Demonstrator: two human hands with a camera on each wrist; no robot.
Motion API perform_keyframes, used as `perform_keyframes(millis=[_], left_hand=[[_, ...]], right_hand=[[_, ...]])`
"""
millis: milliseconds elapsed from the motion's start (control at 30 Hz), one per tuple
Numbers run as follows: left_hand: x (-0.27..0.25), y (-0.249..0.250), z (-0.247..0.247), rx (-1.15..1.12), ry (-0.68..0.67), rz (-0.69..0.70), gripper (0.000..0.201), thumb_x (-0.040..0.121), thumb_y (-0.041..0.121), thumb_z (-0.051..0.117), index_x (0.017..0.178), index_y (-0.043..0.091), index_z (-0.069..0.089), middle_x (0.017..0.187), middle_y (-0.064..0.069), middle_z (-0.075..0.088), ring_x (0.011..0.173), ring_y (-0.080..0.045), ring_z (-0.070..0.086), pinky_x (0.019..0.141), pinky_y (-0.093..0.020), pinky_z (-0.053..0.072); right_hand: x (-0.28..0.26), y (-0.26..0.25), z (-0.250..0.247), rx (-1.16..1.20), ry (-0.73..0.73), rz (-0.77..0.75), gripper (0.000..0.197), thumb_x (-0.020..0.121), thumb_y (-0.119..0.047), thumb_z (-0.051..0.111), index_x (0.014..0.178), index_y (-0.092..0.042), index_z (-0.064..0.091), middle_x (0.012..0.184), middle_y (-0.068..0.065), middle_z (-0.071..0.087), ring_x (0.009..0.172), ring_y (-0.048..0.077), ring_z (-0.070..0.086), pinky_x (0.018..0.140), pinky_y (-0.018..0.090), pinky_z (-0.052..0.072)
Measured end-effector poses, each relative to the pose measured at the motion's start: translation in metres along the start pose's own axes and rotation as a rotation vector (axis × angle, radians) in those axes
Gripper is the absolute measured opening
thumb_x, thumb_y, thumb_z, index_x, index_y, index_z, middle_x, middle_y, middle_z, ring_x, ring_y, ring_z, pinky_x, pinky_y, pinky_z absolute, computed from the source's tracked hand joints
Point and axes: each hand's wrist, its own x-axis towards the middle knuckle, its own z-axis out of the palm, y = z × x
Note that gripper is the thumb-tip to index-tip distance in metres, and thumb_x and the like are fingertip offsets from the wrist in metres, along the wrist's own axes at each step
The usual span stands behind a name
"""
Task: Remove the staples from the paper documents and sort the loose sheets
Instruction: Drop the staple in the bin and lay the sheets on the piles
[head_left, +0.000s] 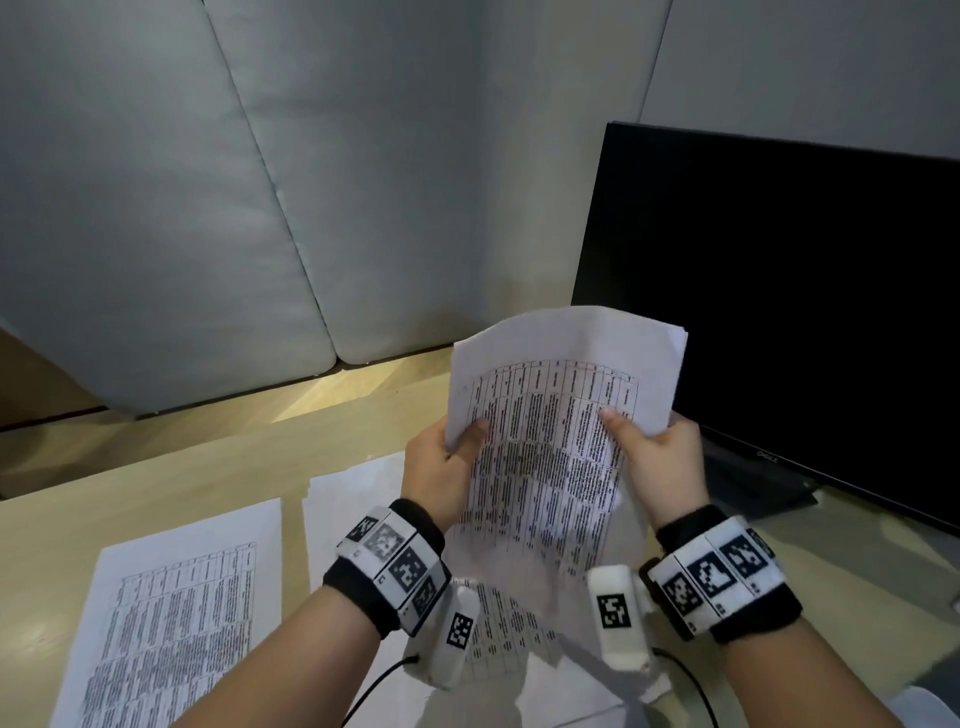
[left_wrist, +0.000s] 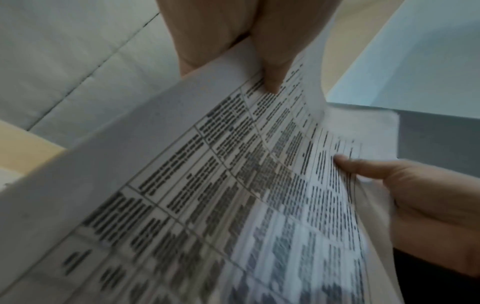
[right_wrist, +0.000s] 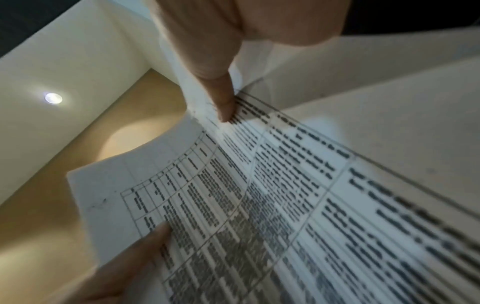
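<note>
The printed paper bundle (head_left: 550, 457) was held above the desk (head_left: 156, 467), the left hand (head_left: 441, 467) and right hand (head_left: 654, 462) each pinching a side edge, grips clamped on it.

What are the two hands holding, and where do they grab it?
Both grip a sheaf of printed sheets: the left hand at its left edge, the right hand at its right edge, thumbs on the front.

The print on the held sheets (head_left: 545, 457) is too blurred to read in any view. Fingers of both hands lie hidden behind the paper. A loose sheet (head_left: 171, 634) on the desk (head_left: 156, 467) is cut off by the bottom edge; the monitor (head_left: 779, 312) by the right.
</note>
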Motion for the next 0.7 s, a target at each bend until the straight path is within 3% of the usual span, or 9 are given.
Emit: perform_keyframes(millis=[67, 133, 233, 333, 400, 467, 567, 633, 700], left_hand=[[0.001, -0.008, 0.0, 0.029, -0.026, -0.044, 0.01, 0.092, 0.024, 0.053, 0.092, 0.017, 0.06, 0.088, -0.002, 0.064, 0.08, -0.013, 0.057, 0.07, -0.019, 0.046], [-0.001, -0.023, 0.002, 0.067, -0.088, -0.118, 0.009, 0.092, 0.023, 0.053, 0.095, 0.018, 0.06, 0.089, -0.002, 0.064, 0.08, -0.014, 0.058, 0.069, -0.017, 0.044], [-0.008, -0.05, 0.002, 0.132, -0.13, -0.249, 0.015, 0.093, 0.023, 0.053, 0.092, 0.011, 0.062, 0.082, -0.006, 0.063, 0.068, -0.017, 0.055, 0.062, -0.022, 0.044], [-0.015, -0.07, -0.001, 0.187, -0.136, -0.308, 0.016, 0.093, 0.027, 0.053, 0.084, 0.015, 0.06, 0.079, -0.009, 0.061, 0.069, -0.019, 0.052, 0.058, -0.023, 0.039], [-0.019, -0.075, -0.002, 0.192, -0.145, -0.307, 0.016, 0.094, 0.028, 0.05, 0.08, 0.02, 0.056, 0.078, -0.005, 0.06, 0.067, -0.019, 0.052, 0.057, -0.02, 0.039], [-0.022, -0.074, 0.001, 0.186, -0.147, -0.298, 0.015, 0.094, 0.027, 0.049, 0.08, 0.023, 0.053, 0.079, 0.0, 0.06, 0.067, -0.016, 0.053, 0.059, -0.016, 0.04], [-0.025, -0.072, 0.005, 0.181, -0.151, -0.276, 0.009, 0.095, 0.027, 0.048, 0.089, 0.021, 0.053, 0.077, 0.009, 0.057, 0.069, -0.008, 0.053, 0.072, -0.024, 0.047], [-0.026, -0.071, 0.005, 0.185, -0.155, -0.27, 0.013, 0.094, 0.025, 0.049, 0.084, 0.019, 0.054, 0.072, 0.006, 0.056, 0.068, -0.012, 0.055, 0.068, -0.022, 0.046], [-0.027, -0.074, 0.006, 0.2, -0.181, -0.255, 0.016, 0.094, 0.025, 0.049, 0.089, 0.013, 0.059, 0.081, -0.003, 0.062, 0.08, -0.021, 0.059, 0.069, -0.018, 0.043]], right_hand=[[0.005, 0.008, -0.004, -0.061, -0.034, 0.064, 0.003, 0.084, -0.017, 0.068, 0.085, -0.018, 0.065, 0.084, 0.0, 0.069, 0.08, 0.018, 0.066, 0.083, 0.034, 0.052], [0.009, 0.023, -0.013, -0.225, -0.055, 0.111, 0.014, 0.087, -0.026, 0.064, 0.095, -0.015, 0.063, 0.09, 0.0, 0.066, 0.09, 0.019, 0.064, 0.083, 0.031, 0.048], [0.012, 0.054, -0.038, -0.811, -0.124, 0.243, 0.043, 0.095, -0.046, 0.043, 0.107, -0.009, 0.061, 0.104, 0.013, 0.064, 0.102, 0.029, 0.059, 0.085, 0.032, 0.043], [0.007, 0.1, -0.067, -1.276, -0.289, 0.471, 0.041, 0.092, -0.046, 0.047, 0.119, -0.016, 0.054, 0.127, 0.014, 0.052, 0.117, 0.03, 0.047, 0.095, 0.038, 0.039], [0.002, 0.119, -0.077, -1.344, -0.347, 0.498, 0.035, 0.087, -0.038, 0.057, 0.118, -0.022, 0.052, 0.125, 0.011, 0.048, 0.113, 0.03, 0.045, 0.091, 0.037, 0.04], [-0.001, 0.128, -0.08, -1.352, -0.277, 0.456, 0.039, 0.085, -0.03, 0.062, 0.12, -0.021, 0.048, 0.123, 0.01, 0.049, 0.113, 0.029, 0.045, 0.09, 0.037, 0.04], [0.0, 0.13, -0.083, -1.425, -0.246, 0.434, 0.03, 0.091, -0.026, 0.054, 0.119, -0.02, 0.047, 0.122, 0.011, 0.052, 0.113, 0.029, 0.046, 0.093, 0.038, 0.037], [0.001, 0.133, -0.086, -1.442, -0.221, 0.469, 0.026, 0.095, -0.029, 0.047, 0.118, -0.017, 0.053, 0.12, 0.012, 0.056, 0.111, 0.028, 0.05, 0.092, 0.035, 0.037], [0.003, 0.128, -0.087, -1.371, -0.176, 0.532, 0.033, 0.094, -0.031, 0.048, 0.115, -0.008, 0.059, 0.118, 0.015, 0.06, 0.108, 0.029, 0.055, 0.087, 0.032, 0.042]])
